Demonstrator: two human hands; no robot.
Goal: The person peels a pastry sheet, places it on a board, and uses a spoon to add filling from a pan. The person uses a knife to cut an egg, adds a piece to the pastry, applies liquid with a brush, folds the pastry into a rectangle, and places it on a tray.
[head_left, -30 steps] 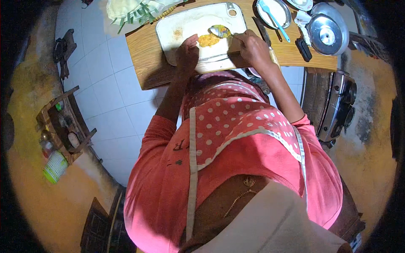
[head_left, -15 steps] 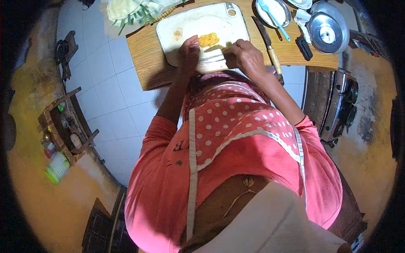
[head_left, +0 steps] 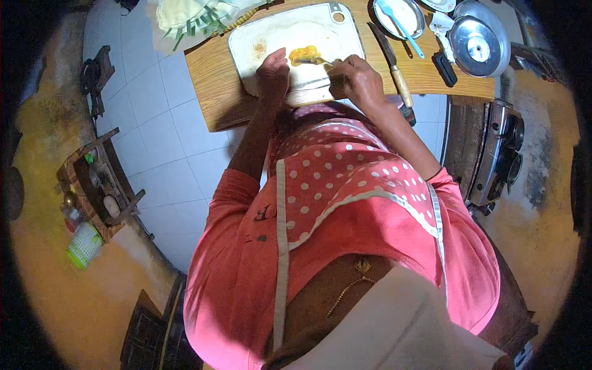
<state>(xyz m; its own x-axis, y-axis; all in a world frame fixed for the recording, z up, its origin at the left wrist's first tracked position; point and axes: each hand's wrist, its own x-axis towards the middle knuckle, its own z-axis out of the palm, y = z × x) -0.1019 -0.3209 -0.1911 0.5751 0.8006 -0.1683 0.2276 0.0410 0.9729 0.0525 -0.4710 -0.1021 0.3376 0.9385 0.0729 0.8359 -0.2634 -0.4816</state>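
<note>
A white cutting board [head_left: 342, 46] lies on the wooden table, with a small mound of yellow-orange filling [head_left: 302, 53] on it. Under and around the filling the surface is pale; I cannot tell whether a thin sheet lies there. My right hand [head_left: 362, 80] grips a small spoon [head_left: 320, 60], its tip touching the right side of the mound. To the left of the filling, my left hand [head_left: 272, 75] rests at the board with its fingers curled closed. Whatever those fingers may hold is hidden.
A knife with a wooden handle [head_left: 401, 86] lies right of the board. Beyond it are a bowl with a blue spoon [head_left: 402, 26], a dark oblong object [head_left: 444, 69] and a metal lid [head_left: 475, 48]. Pale sheets with green strips [head_left: 197, 26] sit at the far left.
My right hand has brought the spoon up to the filling and its tip now presses into the mound. My left hand's fingers have drawn in slightly.
</note>
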